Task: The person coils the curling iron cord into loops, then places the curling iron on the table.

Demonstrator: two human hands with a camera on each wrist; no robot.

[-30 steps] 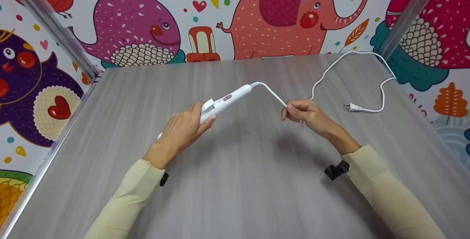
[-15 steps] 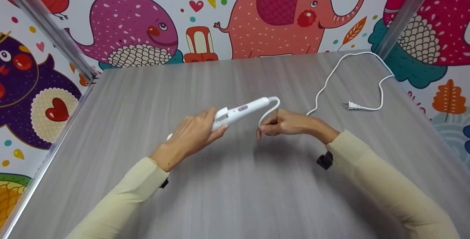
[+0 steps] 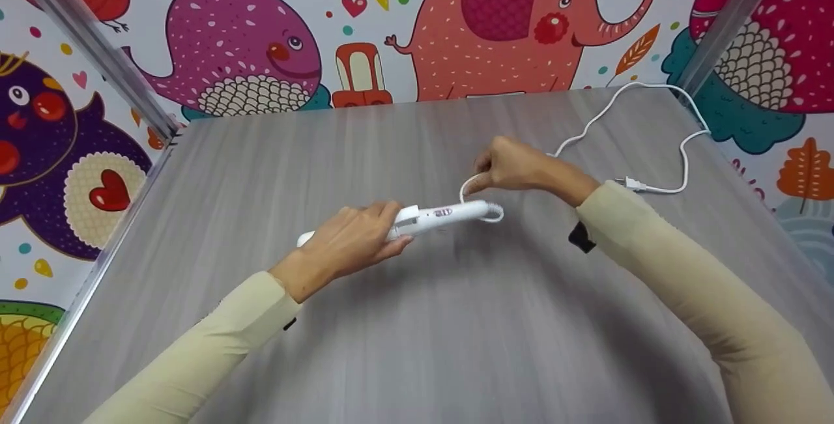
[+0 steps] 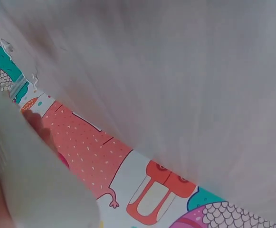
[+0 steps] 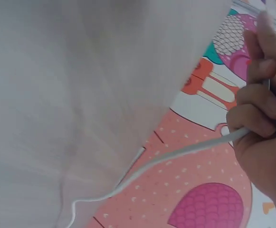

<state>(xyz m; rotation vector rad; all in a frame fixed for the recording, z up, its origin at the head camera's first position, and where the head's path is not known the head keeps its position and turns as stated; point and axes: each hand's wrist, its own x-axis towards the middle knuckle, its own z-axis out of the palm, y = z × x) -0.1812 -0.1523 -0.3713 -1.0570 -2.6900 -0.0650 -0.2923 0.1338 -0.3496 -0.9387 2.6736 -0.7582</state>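
Note:
My left hand (image 3: 345,235) grips a white hair iron (image 3: 449,213) held above the table. Its handle, with small buttons on top, points right, and a raised clamp piece (image 3: 408,214) shows by my fingers. Much of the iron's other half is hidden under my palm; its pale body (image 4: 47,180) fills the lower left of the left wrist view. The white cord (image 3: 463,191) bends back at the handle's end and passes behind it. My right hand (image 3: 515,165), above the handle, holds the cord with curled fingers; the right wrist view shows the cord (image 5: 176,153) trailing from the fist.
Beyond my right hand, the rest of the cord loops over the back right of the grey table (image 3: 293,163). The plug (image 3: 631,183) lies there, just past my right sleeve (image 3: 658,261). Printed walls (image 3: 365,20) with metal edge strips stand behind and beside the table.
The iron's handle has swung down from slanting up to nearly level. My right hand has gone left and then up with the cord, which now bends behind the handle's end.

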